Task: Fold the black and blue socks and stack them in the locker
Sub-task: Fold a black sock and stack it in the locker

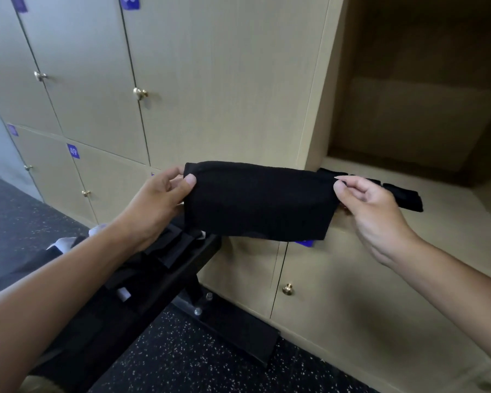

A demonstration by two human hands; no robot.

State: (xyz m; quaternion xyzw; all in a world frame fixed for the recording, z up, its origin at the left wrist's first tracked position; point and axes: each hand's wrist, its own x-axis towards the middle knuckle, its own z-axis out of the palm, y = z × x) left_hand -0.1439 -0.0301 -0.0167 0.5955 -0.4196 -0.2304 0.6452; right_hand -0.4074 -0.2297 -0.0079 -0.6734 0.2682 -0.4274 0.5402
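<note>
Item: one black sock, folded, held flat and taut in the air at the centre of the view, just in front of the locker bank. Left hand, at 9 o'clock from the sock, pinches its left edge between thumb and curled fingers; right hand, at 3 o'clock, pinches the right edge the same way. Pinching both ends likely keeps the fold from slipping while the piece is carried to its place. Destination: open locker, at 2 o'clock, door not in view, interior pale wood and dim. On its floor near the front lip lies a stack of dark folded socks, partly hidden behind the right hand; the colour of each piece cannot be told. The held sock is level with that shelf and just left of it, so the step in hand appears to be laying it on the stack. Remaining stock: a heap of dark garments with white labels on a black bench at 7 o'clock, below the left forearm; contents not separable. Surroundings: closed beige locker doors with brass knobs and blue number plates from 10 to 12 o'clock; dark speckled floor at 6 o'clock.
</note>
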